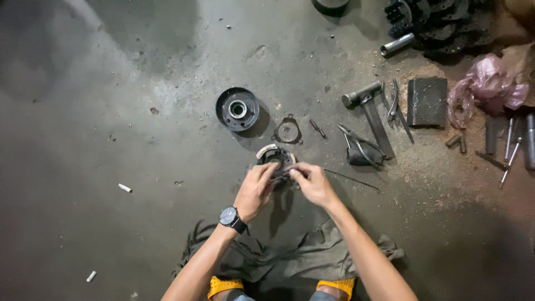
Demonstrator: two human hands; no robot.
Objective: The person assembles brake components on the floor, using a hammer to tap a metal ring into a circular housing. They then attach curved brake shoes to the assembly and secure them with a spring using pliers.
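Note:
My left hand point(254, 190), with a dark wristwatch point(231, 218) on the wrist, and my right hand point(312, 182) meet over a round metal clutch-like part point(275, 156) on the concrete floor. Both hands have their fingers closed on its near edge. A thin metal rod point(351, 179) runs from under my right fingers out to the right. The part's lower half is hidden by my fingers.
Beyond lie a black pulley drum point(238, 109), a flat ring plate point(287, 131), a hammer point(370, 110), pliers point(359, 144), a dark block point(427, 101), a pink plastic bag point(490, 86) and screwdrivers point(510, 150). An olive cloth point(290, 257) lies below my arms.

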